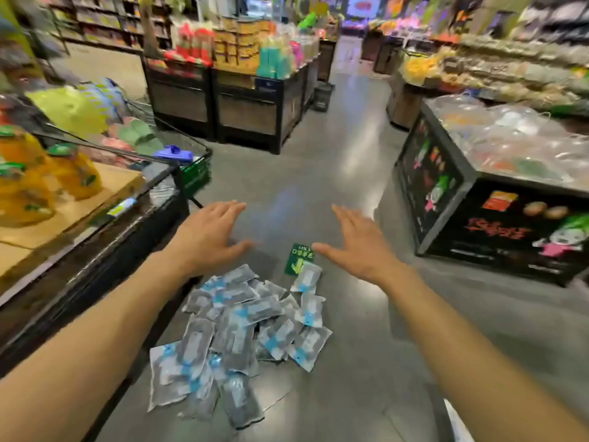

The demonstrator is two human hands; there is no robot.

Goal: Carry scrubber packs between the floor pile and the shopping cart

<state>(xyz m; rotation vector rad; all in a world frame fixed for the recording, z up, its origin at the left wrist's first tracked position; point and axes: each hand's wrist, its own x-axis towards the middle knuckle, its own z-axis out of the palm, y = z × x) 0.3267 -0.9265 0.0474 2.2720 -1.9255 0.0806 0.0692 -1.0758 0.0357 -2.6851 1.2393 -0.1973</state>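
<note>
Packets [242, 333] heaped below empty left hand [207, 234], right hand [360, 244].

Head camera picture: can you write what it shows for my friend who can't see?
Two open hands, the left hand and the right hand, reach out above a pile of small grey-and-blue packets lying on a shop's grey floor. A green arrow floor sticker lies beside the pile, and display stands of goods line the aisle.

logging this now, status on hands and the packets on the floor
Left hand and right hand open, fingers spread, holding nothing. Heap of grey-and-blue plastic packets on grey floor beneath them, untouched. Green floor sticker partly under one packet.
</note>
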